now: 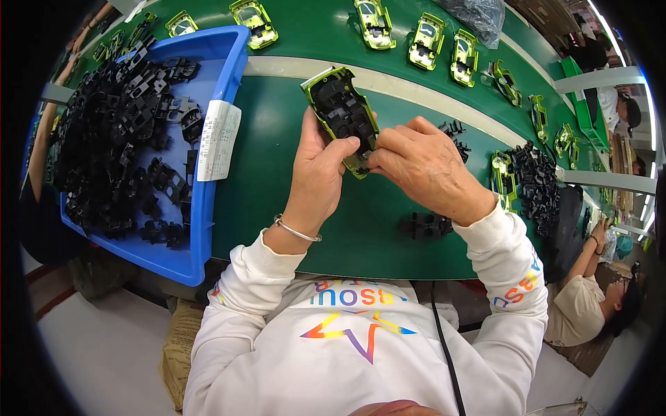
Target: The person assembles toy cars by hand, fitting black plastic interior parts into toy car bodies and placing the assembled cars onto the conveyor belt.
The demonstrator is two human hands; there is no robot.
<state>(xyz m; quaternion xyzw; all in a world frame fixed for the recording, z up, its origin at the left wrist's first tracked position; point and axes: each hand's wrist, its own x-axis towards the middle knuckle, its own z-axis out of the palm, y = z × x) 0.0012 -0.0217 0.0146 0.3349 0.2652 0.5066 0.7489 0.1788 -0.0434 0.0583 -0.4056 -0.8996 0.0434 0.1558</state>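
Above the green table I hold a lime-green toy car body (341,111), tilted, with a black interior piece seated inside it. My left hand (320,163) is closed round its left side, the thumb pressed on the near part of the black piece. At the car's near right edge my right hand (423,163) is closed, fingertips pinched against the shell; whether anything small sits between them is hidden. Below that hand a loose black plastic piece (424,226) lies on the table, and small black parts (456,137) lie just beyond it.
On the left a blue bin (201,239) holds a heap of black interior pieces (114,139). Several green car bodies (427,41) lie along the far strip. At right are a pile of black parts (535,182) and another car body (502,179). A co-worker (590,298) sits at far right.
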